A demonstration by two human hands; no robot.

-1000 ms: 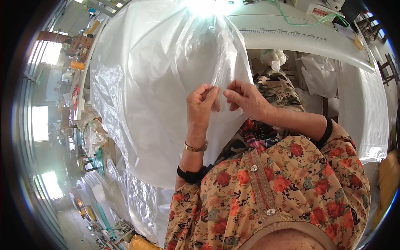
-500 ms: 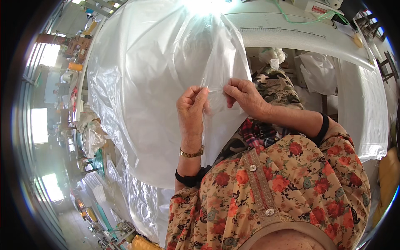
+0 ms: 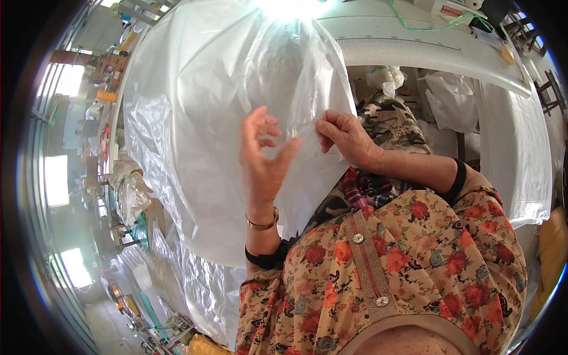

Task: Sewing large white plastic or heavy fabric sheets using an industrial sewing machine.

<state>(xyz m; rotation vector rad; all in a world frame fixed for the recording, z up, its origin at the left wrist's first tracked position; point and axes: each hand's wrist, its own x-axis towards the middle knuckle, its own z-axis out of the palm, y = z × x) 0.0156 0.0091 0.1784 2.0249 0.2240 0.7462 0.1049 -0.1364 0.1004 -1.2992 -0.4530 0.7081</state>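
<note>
A wide translucent plastic sheet (image 3: 207, 154) spreads before me, gathered into folds that run up toward the bright light at the top. My left hand (image 3: 260, 157) is open above it, fingers apart and a little blurred, holding nothing. To its right, my right hand (image 3: 343, 139) pinches the sheet near its right-hand edge, thumb and forefinger together. The exact bit of film between those fingertips is hard to make out.
A ruler strip (image 3: 396, 42) runs along the white table at upper right, beside a rolled film edge (image 3: 438, 68). Camouflage cloth (image 3: 390, 121) covers my legs below. A white plastic bag (image 3: 452, 103) sits under the table, and a green cord (image 3: 441, 28) lies on top.
My left hand has let go of the plastic sheet, opened, and moved slightly left. My right hand keeps its pinch in nearly the same place.
</note>
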